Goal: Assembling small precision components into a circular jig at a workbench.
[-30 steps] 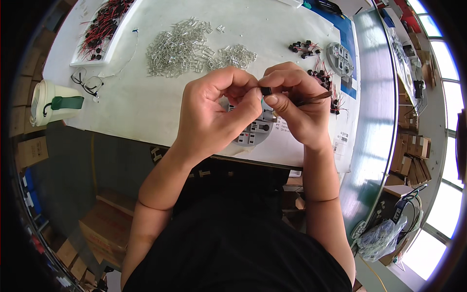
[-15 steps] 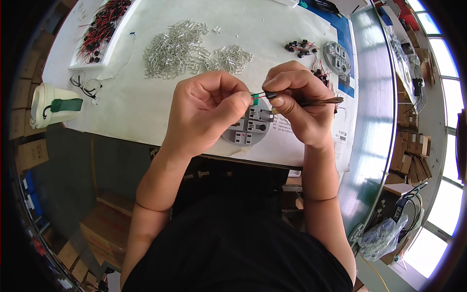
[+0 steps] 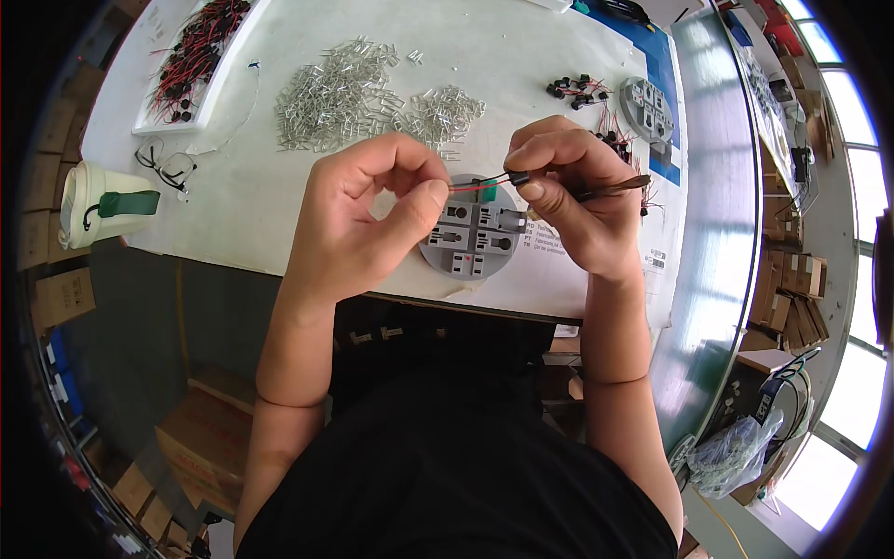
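Observation:
My left hand (image 3: 365, 219) pinches the far ends of a red and a black wire (image 3: 477, 187) between thumb and forefinger. These wires run to a small black buzzer (image 3: 519, 177), gripped between the thumb and forefinger of my right hand (image 3: 585, 205). A dark, thin tool (image 3: 619, 189) also sticks out from my right palm; its kind is unclear. Just below the taut wires, a round grey fixture (image 3: 470, 244) lies on the table, with slots, raised blocks and a green piece (image 3: 489, 193) at its far side. My left fingertips partly cover its left edge.
Loose metal clips lie in a large pile (image 3: 337, 98) and a smaller pile (image 3: 445, 114). Wired buzzers fill a white tray (image 3: 223, 79); more (image 3: 579, 90) lie right, beside a second grey fixture (image 3: 646, 110). Glasses (image 3: 168, 170) and a cup (image 3: 93, 203) are left.
My left hand has moved left, drawing the wires out longer and straighter from the buzzer. More of the grey fixture shows now. My right hand has hardly moved.

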A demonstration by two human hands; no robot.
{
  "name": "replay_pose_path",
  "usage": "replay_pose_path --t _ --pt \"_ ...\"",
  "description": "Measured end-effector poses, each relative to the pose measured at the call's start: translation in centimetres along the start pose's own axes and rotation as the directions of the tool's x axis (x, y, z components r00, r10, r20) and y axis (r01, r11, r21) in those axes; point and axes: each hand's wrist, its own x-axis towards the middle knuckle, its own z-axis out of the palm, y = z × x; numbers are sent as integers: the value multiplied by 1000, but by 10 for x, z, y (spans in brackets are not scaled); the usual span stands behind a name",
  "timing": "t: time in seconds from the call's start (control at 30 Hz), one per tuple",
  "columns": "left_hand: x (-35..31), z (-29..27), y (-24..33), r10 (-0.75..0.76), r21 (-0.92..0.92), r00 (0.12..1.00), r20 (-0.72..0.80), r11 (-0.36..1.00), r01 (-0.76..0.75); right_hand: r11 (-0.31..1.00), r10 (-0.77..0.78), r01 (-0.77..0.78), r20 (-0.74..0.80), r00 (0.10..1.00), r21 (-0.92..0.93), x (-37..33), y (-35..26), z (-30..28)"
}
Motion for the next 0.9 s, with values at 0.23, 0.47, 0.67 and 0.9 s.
replay_pose_path --t 0.23,0.47,0.67,0.9 --pt "8 25 5 462 498 887 12 766 -406 995 23 -17 -56 998 95 -2 4 2" --pt "8 26 -14 617 610 787 22 615 -499 993 80 -73 -75 994 96 -2 5 6" --pt "1 26 -10 441 459 897 -21 801 -383 1000 27 -26 -54 998 9 -2 -3 7" --pt "-6 21 -1 -61 103 990 129 994 48 925 -56 37 -41 998 -377 -21 -15 4"
